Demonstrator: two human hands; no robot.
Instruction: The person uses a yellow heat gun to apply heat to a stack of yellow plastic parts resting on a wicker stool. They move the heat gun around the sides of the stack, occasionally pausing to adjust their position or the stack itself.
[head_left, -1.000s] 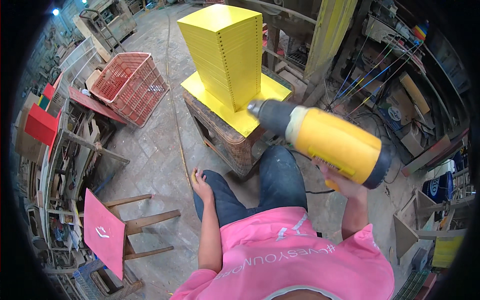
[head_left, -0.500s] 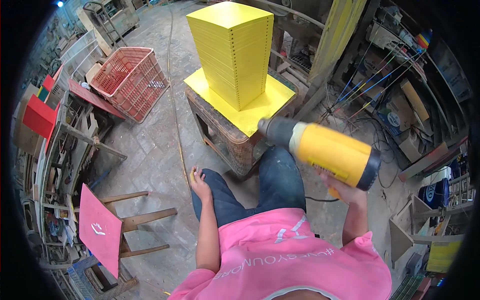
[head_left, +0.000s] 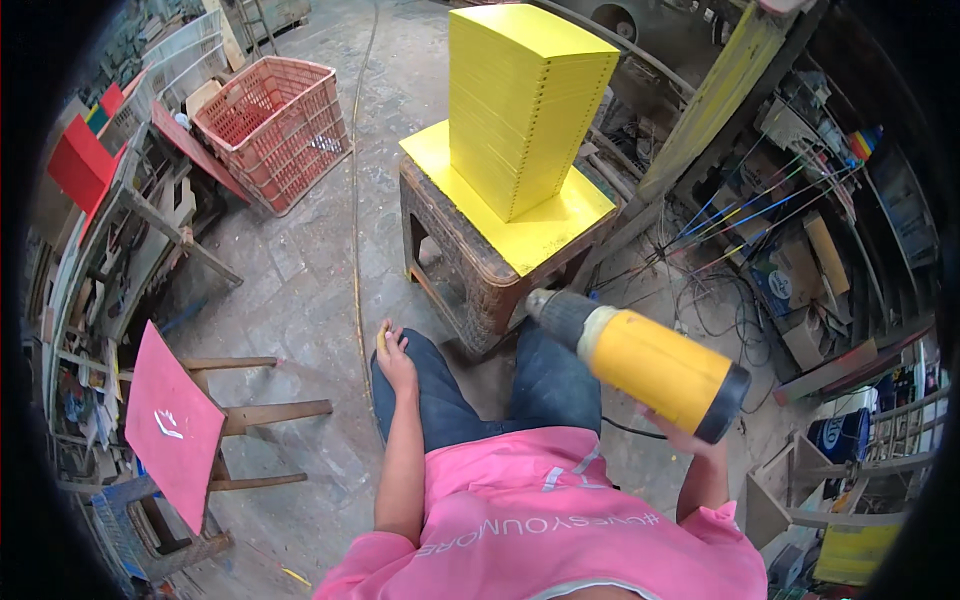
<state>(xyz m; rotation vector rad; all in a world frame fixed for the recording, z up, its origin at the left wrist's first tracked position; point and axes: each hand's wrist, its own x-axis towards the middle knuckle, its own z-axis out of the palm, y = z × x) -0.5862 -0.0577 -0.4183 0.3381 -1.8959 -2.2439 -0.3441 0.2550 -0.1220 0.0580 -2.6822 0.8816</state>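
In my right hand (head_left: 682, 436) is a yellow heat gun (head_left: 655, 365) with a dark nozzle; its body hides most of my fingers. The nozzle points left and away from me, near the front corner of a worn brown stool (head_left: 480, 285). On that stool lies a yellow sheet (head_left: 555, 238), and a tall stack of yellow sheets (head_left: 500, 130) with small holes along one edge stands on it. My left hand (head_left: 394, 362) rests on my left thigh, its fingers curled around a small yellowish thing I cannot make out.
A red plastic crate (head_left: 290, 150) stands on the floor at the far left. Nearer on the left is a pink-topped wooden stool (head_left: 175, 430). Shelves with cartons (head_left: 785, 280) and thin rods line the right. A cable (head_left: 357, 250) runs along the floor.
The stool and yellow stack now appear farther right in the picture as the view has shifted. The heat gun sits slightly lower, its nozzle still aimed left. My left hand stays on my thigh.
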